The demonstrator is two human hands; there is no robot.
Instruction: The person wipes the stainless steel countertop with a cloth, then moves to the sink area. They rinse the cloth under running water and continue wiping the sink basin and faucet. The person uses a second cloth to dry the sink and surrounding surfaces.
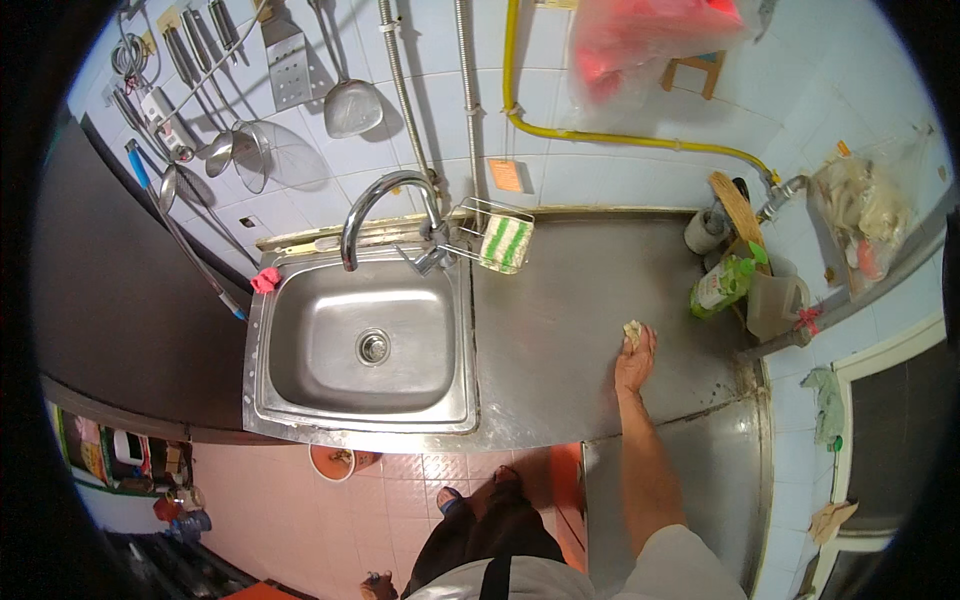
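Observation:
My right hand reaches over the stainless steel counter to the right of the sink. A crumpled pale yellowish cloth is held in its fingers, against the steel. What appears to be my left hand hangs low beside my leg at the bottom edge; it is cut off and small, so I cannot tell whether it holds anything. The steel sink has no water visible in it, and its drain shows. A chrome faucet arches over the basin.
A striped sponge sits in a wire rack beside the faucet. A green pump bottle and a plastic jug stand at the counter's right. A pink cloth lies on the sink's left corner. A bucket stands on the floor.

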